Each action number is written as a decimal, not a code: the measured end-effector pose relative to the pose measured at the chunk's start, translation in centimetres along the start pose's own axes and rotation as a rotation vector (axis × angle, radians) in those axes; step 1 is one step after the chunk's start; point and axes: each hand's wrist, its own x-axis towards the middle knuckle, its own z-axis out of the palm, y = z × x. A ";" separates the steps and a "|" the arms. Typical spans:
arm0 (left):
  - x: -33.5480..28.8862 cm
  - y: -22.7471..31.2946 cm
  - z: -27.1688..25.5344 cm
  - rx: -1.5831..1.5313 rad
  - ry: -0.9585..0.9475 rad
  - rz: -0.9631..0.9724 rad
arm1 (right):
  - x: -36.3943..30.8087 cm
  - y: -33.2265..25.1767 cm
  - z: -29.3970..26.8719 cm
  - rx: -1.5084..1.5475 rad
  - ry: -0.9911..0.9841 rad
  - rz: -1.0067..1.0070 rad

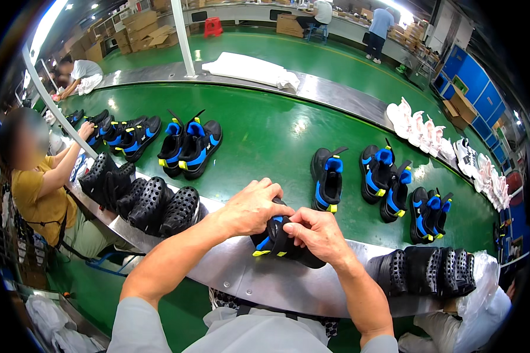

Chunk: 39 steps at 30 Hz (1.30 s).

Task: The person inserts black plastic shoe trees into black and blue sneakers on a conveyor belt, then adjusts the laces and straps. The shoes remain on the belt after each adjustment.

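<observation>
A black sneaker (303, 254) with blue lining and yellow-green tabs rests over the metal ledge in front of me. My left hand (252, 207) is closed on its far side, the fingers bent over the opening. At the near right side, my right hand (323, 235) pinches the shoe's black strap between thumb and fingers. Both hands hide much of the upper. A matching single sneaker (327, 181) stands on the green belt beyond my right hand, apart from it.
The green belt (253, 141) carries more such sneakers, a pair (191, 147) at left and several at right. Black perforated shoe-shaped pieces (150, 206) line the ledge on both sides. White shoes (418, 126) stand along the far right edge. A co-worker (47, 182) handles sneakers at left.
</observation>
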 end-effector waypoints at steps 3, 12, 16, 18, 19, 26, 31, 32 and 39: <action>0.0 0.4 -0.2 0.040 -0.035 0.001 | 0.0 -0.2 0.3 -0.051 -0.004 0.031; -0.7 -0.6 -1.3 -0.040 -0.190 -0.430 | 2.9 2.4 -3.7 -0.609 0.403 -0.023; 0.1 -2.5 -2.7 -0.179 -0.102 -0.845 | 4.8 7.1 -9.9 -0.671 0.655 0.107; 1.2 -4.7 -1.6 -0.231 -0.054 -0.909 | 6.6 8.6 -9.1 -0.665 0.632 0.201; 2.2 -5.3 -1.2 -0.251 -0.032 -0.938 | 7.3 8.5 -8.0 -0.720 0.626 0.255; 9.2 -1.4 5.8 -0.030 0.441 -0.572 | 7.6 6.6 -7.6 -0.715 0.653 0.082; 12.1 -2.3 12.2 -0.306 0.404 -0.707 | 9.7 8.1 -10.5 -0.897 0.255 -0.139; 12.1 -2.9 12.4 -0.348 0.424 -0.737 | 9.6 8.2 -11.1 -0.961 0.161 -0.154; 11.0 -1.7 14.0 -0.213 0.594 -0.552 | 9.8 10.8 -9.7 -0.912 0.343 -0.311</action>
